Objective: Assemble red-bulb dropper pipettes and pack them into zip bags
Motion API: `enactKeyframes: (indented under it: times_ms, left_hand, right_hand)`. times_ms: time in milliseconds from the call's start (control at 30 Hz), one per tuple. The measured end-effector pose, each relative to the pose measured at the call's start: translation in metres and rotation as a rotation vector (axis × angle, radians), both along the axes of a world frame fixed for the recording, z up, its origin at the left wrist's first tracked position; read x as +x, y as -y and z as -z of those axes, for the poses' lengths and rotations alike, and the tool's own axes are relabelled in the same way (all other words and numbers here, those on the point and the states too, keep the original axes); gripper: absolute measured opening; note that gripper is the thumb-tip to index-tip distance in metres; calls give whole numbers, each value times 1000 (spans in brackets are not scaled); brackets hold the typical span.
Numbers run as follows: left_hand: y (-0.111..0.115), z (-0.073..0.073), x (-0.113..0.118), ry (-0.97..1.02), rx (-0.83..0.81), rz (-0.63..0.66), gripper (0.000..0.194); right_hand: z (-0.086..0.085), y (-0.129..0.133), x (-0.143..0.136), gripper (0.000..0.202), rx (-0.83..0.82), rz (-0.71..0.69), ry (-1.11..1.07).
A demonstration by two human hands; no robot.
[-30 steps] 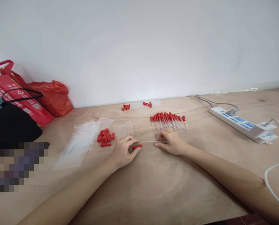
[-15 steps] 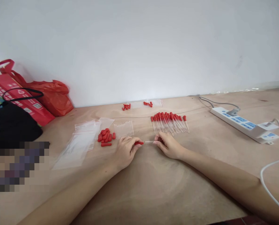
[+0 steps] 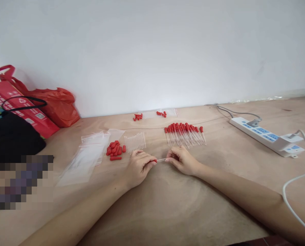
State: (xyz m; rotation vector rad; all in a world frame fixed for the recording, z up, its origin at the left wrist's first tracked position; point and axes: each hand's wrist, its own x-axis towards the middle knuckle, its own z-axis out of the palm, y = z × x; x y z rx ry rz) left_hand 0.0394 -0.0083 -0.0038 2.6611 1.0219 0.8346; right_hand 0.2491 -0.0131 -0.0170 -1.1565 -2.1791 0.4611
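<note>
Between finger and thumb, my left hand (image 3: 139,169) pinches a red rubber bulb (image 3: 155,161), with only its end showing. A thin clear dropper tube (image 3: 162,160) runs from the bulb's end into the closed fingers of my right hand (image 3: 182,160). Whether the tube sits inside the bulb or just touches it, I cannot tell. Loose red bulbs (image 3: 114,149) lie in a pile left of my left hand. Beyond that hand is a row of bare clear tubes (image 3: 135,141). Past my right hand lie several droppers (image 3: 184,131), red bulbs on clear tubes.
Clear zip bags (image 3: 84,160) lie flat on the wooden table (image 3: 162,212) at left. More small red bulbs (image 3: 138,117) and bags are near the wall. A power strip (image 3: 262,135) with cables stands right; red bags (image 3: 56,106) and a black cloth item (image 3: 14,138) are left.
The tube has come up to the bulb's end, closing the small gap between them. My left fingers now cover more of the bulb, and my right hand has shifted slightly left.
</note>
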Motion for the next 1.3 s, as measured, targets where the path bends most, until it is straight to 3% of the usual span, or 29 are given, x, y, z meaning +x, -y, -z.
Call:
enactKeyframes:
  times_ms: [767, 1300]
  left_hand:
    - [2, 2, -1, -33, 49, 37, 19]
    - [3, 0, 1, -89, 91, 59, 18]
  right_hand:
    - [-2, 2, -1, 20, 2, -15, 102]
    - [4, 5, -10, 20, 186, -57, 160]
